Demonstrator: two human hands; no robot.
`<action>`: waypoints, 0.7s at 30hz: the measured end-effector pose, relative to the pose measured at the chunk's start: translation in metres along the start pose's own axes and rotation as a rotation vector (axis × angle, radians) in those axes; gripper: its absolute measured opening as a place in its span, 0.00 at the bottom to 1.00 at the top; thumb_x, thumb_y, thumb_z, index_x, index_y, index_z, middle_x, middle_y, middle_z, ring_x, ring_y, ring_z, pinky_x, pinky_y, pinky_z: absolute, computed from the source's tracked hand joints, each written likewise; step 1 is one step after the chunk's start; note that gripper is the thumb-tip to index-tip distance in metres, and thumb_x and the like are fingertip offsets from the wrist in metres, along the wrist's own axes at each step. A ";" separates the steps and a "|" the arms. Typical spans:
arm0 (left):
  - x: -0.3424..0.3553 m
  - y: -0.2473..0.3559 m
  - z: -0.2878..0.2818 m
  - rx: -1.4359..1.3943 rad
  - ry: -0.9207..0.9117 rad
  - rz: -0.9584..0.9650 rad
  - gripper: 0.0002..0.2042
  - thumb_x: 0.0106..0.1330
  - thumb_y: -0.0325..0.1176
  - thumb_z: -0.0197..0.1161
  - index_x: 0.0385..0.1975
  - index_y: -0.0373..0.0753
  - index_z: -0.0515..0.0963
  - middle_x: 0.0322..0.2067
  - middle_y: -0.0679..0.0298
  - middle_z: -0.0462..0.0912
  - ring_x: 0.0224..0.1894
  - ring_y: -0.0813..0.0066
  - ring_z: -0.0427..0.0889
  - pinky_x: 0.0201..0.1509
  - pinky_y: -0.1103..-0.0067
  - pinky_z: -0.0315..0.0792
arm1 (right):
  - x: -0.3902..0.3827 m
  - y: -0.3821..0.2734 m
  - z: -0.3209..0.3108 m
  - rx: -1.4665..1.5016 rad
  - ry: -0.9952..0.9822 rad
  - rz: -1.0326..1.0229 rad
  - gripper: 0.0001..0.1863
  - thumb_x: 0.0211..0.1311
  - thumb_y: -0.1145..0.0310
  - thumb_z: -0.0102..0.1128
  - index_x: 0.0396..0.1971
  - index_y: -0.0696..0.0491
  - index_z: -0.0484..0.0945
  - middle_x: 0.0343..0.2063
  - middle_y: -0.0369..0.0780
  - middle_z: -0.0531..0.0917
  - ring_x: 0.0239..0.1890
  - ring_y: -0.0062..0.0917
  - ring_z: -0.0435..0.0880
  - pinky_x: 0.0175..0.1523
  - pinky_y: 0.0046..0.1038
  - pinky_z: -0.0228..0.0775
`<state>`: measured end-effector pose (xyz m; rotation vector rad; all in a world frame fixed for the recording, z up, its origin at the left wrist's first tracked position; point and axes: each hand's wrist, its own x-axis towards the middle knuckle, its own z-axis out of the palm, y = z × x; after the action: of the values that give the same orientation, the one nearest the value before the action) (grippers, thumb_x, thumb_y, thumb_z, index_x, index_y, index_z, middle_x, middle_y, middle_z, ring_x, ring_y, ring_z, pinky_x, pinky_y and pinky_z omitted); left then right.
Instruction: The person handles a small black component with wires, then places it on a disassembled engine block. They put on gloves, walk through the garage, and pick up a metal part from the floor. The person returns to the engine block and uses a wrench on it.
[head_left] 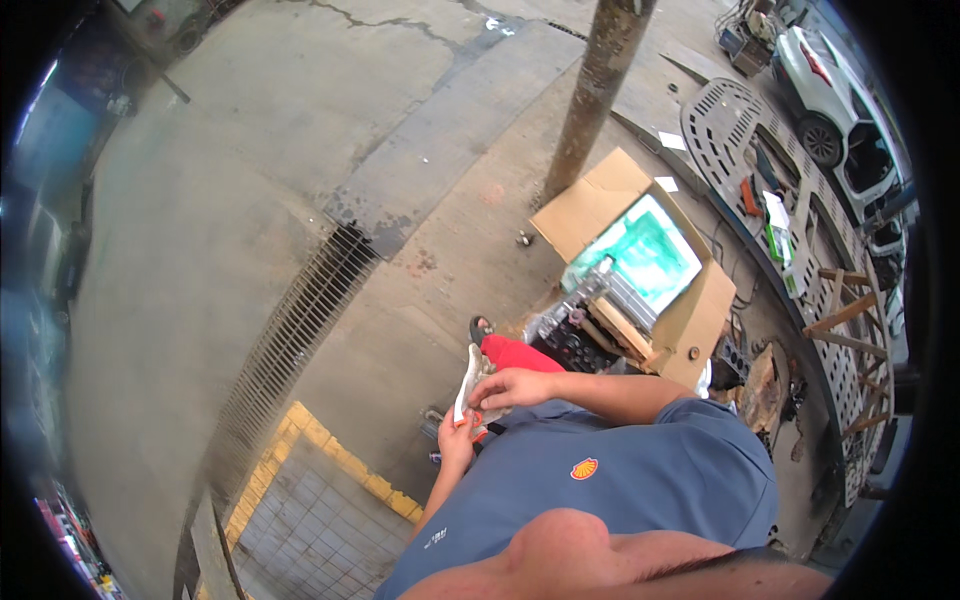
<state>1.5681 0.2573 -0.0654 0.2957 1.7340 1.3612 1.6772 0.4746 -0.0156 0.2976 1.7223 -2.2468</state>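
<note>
My left hand (456, 438) grips a pale work glove (465, 385) with orange edging near its lower end. My right hand (505, 388) is at the glove, its fingers curled on the fabric just above and right of the left. Behind the hands show red cloth (522, 352), apparently over a leg, and a sandalled foot (480, 328). To their right an open cardboard box (585, 205) holds green-and-white plastic packaging (645, 250); dark and metal parts (570, 335) lie at its near side, partly hidden.
A rusty post (595, 95) stands behind the box. At left run a drain grate (310, 300) and a yellow-edged tiled patch (310, 510). At right are a perforated metal ramp (720, 125), tools on it, a wooden stand (845, 320) and a white car (805, 75).
</note>
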 end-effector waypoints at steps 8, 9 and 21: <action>0.164 0.057 -0.030 -0.222 0.247 -0.106 0.10 0.75 0.34 0.63 0.50 0.35 0.78 0.41 0.64 0.83 0.38 0.78 0.84 0.31 0.79 0.82 | 0.127 -0.052 -0.190 -0.288 0.032 0.095 0.22 0.68 0.61 0.67 0.57 0.55 0.80 0.46 0.40 0.86 0.49 0.24 0.84 0.58 0.29 0.76; 0.189 0.068 -0.032 -0.217 0.288 -0.096 0.10 0.75 0.34 0.63 0.49 0.35 0.78 0.43 0.63 0.82 0.38 0.78 0.83 0.30 0.81 0.81 | 0.154 -0.058 -0.197 -0.309 0.011 0.013 0.23 0.68 0.61 0.68 0.58 0.55 0.79 0.46 0.40 0.86 0.49 0.24 0.84 0.58 0.29 0.76; 0.440 0.302 -0.059 0.516 0.393 0.655 0.34 0.62 0.24 0.66 0.71 0.34 0.65 0.63 0.43 0.74 0.66 0.44 0.74 0.68 0.60 0.70 | 0.373 -0.255 -0.301 -0.362 0.200 -0.281 0.26 0.65 0.69 0.68 0.60 0.60 0.70 0.48 0.45 0.83 0.50 0.32 0.85 0.58 0.35 0.77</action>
<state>1.1725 0.6167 -0.0163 1.0106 2.4474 1.4520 1.2338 0.7867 0.0105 0.2144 2.3624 -2.0805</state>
